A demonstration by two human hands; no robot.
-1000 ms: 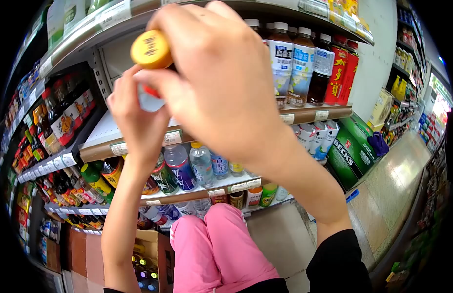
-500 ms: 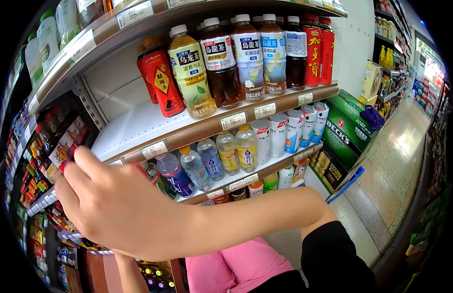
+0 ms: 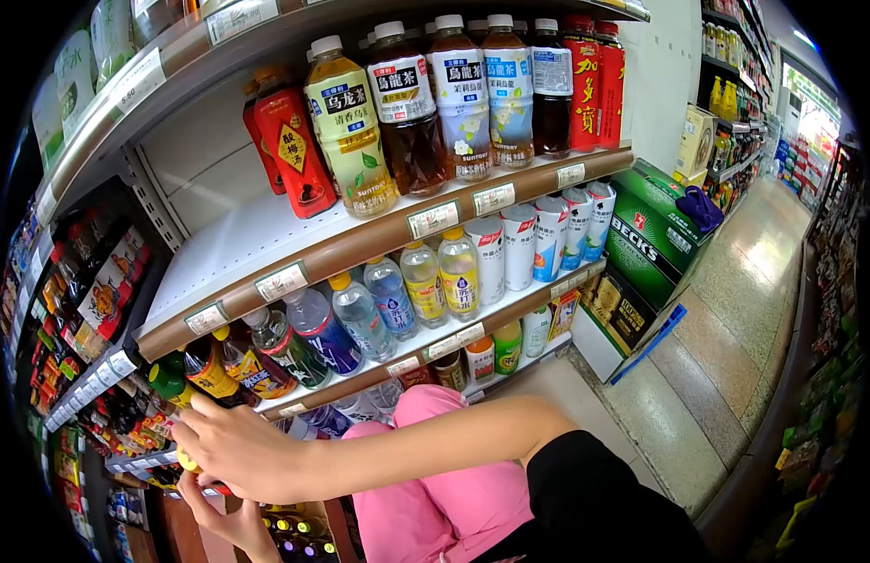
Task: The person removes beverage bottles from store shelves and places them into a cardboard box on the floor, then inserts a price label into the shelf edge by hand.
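Observation:
My right hand (image 3: 236,452) reaches across to the lower left, its fingers curled round a yellow-capped bottle (image 3: 187,460). Only the yellow cap and a bit of red show; the hand hides the rest. Just below, my left hand (image 3: 226,522) is bent with thumb and finger closed in at the red part. Close beyond the right hand, at the left end of the lower shelf, are a green-capped bottle (image 3: 170,383) and dark tea bottles (image 3: 210,372). Above them, the upper shelf (image 3: 210,272) has a bare white stretch beside a red bottle (image 3: 299,155).
Oolong tea bottles (image 3: 407,122) line the upper shelf. Soda water bottles (image 3: 458,272) and white cans (image 3: 519,246) fill the shelf below. Green beer boxes (image 3: 646,235) stand at the right, beside the tiled aisle (image 3: 726,357). More capped bottles (image 3: 299,537) stand in a crate low down.
My right hand has come down from in front of the shelf, farther from the camera, to meet my left hand. The yellow cap is now visible. The view has shifted slightly.

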